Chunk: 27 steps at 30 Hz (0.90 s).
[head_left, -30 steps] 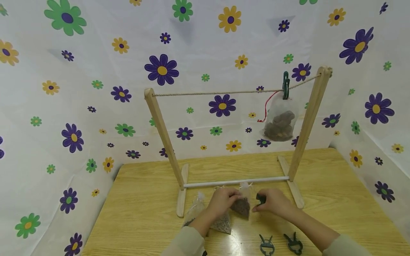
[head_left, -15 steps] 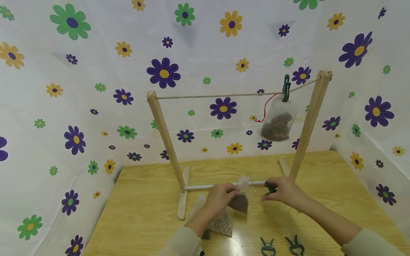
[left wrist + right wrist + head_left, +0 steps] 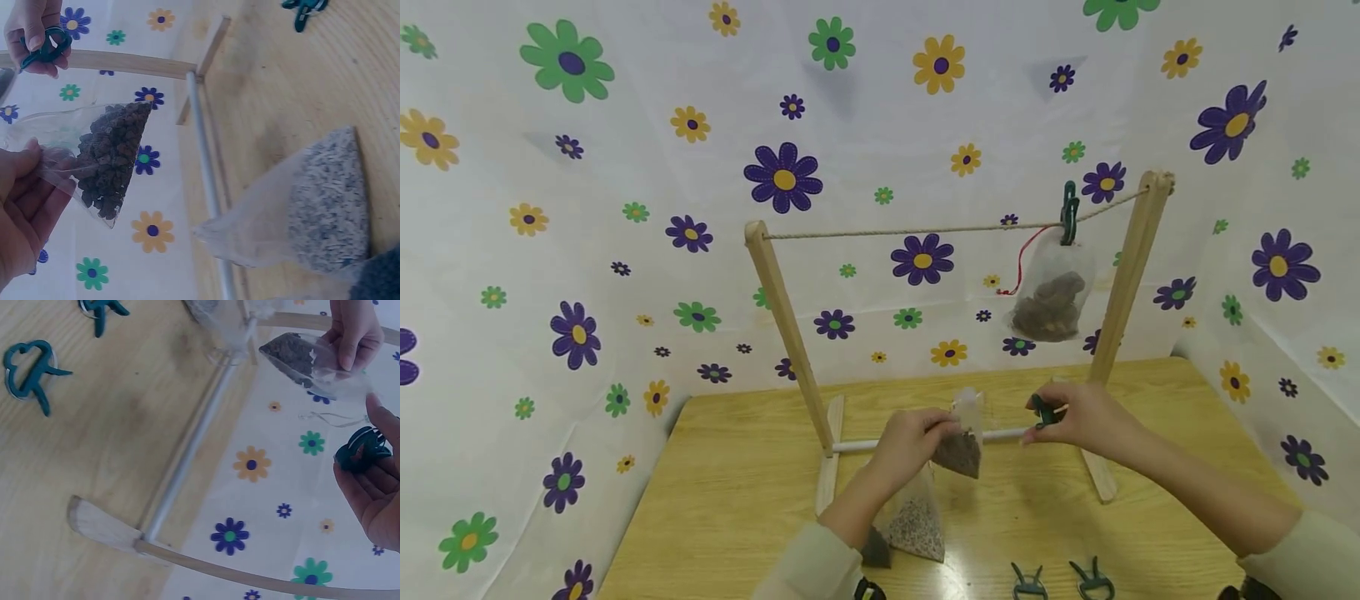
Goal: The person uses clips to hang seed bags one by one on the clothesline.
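My left hand (image 3: 908, 448) pinches the sheer upper part of a small mesh bag (image 3: 959, 454) filled with dark brown chunks, lifted above the tabletop. In the left wrist view the bag (image 3: 111, 159) tilts sideways, its contents gathered at the far end. A dark green garden clip (image 3: 1042, 412) sits between the thumb and fingers of my right hand (image 3: 1088, 423), right of the bag. The right wrist view shows the same clip (image 3: 362, 450) with its loop near the fingertips. Over both hands, another clip (image 3: 1068, 215) fastens a bag of brown pieces (image 3: 1051, 307) to a rope (image 3: 880, 232).
A wooden frame (image 3: 786, 333) carries the rope, with a white rod (image 3: 853, 446) low between its posts. A bag of speckled grains (image 3: 917, 525) and a dark-filled bag (image 3: 876, 548) lie under my left forearm. Two more green clips (image 3: 1028, 583) lie at the table's front.
Both hands have risen from near the tabletop, the left lifting the brown-filled bag. My right hand has also moved right with its clip, widening the gap from the bag.
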{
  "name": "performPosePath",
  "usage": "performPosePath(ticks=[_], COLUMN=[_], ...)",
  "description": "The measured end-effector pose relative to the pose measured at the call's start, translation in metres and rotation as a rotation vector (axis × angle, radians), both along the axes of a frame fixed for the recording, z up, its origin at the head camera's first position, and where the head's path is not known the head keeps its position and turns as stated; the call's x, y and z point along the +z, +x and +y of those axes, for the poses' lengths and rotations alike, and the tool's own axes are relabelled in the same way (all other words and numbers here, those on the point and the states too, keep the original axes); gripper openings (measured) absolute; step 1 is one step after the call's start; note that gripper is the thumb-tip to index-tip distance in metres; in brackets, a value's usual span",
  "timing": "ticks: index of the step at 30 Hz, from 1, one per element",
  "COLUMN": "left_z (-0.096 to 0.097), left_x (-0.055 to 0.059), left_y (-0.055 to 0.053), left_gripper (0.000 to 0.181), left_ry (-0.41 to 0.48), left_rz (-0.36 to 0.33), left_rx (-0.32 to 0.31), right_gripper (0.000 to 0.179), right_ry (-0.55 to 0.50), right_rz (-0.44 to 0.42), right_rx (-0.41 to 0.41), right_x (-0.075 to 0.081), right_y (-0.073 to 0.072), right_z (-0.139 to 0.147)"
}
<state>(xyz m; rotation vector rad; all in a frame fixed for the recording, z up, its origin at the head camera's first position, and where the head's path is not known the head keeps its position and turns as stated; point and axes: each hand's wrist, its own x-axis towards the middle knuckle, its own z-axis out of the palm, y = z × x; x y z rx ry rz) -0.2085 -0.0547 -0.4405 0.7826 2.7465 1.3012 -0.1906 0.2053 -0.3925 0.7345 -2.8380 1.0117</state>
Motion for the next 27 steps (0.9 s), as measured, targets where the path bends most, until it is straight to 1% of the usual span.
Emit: performPosePath(ticks=[4,8,12,14,18,20,22,25,27], left_z=[0.001,0.002,0.005,0.007,0.01,0.012,0.013,0.013,0.013], left_x=[0.013,0.027,0.043,0.05,0.06,0.066,0.073,0.084,0.091], left_y=[-0.002,-0.002,-0.003,-0.005,-0.009,-0.011,-0.012,-0.014,-0.016], left_gripper=[0.023,0.024,0.024,0.022,0.019,0.019,0.019,0.018,0.018], left_ry=[0.024,0.05,0.087,0.105,0.147,0.163,0.18,0.184,0.179], left_rz=[0.021,0.051,0.052,0.083,0.185,0.216,0.211,0.223,0.252], left_rx=[0.033,0.05,0.052,0.045,0.027,0.028,0.035,0.044,0.049], right_gripper=[0.026,0.024,0.025,0.025,0.025,0.025,0.026,0.027,0.027], right_ry=[-0.027,-0.057,-0.057,-0.05,-0.036,-0.033,-0.037,-0.053,-0.068], right_rz=[0.03,0.072,0.095,0.102,0.094,0.083,0.061,0.024,0.021], right_rx=[0.027,0.04,0.026,0.021,0.003,-0.006,-0.003,0.011,0.026], right_x=[0.013,0.026,0.04,0.048,0.065,0.073,0.082,0.096,0.107], right_y=[-0.003,-0.008,-0.014,-0.015,-0.017,-0.018,-0.018,-0.018,-0.018], right_z=[-0.002,-0.003,-0.004,-0.004,-0.002,-0.002,-0.002,-0.004,-0.005])
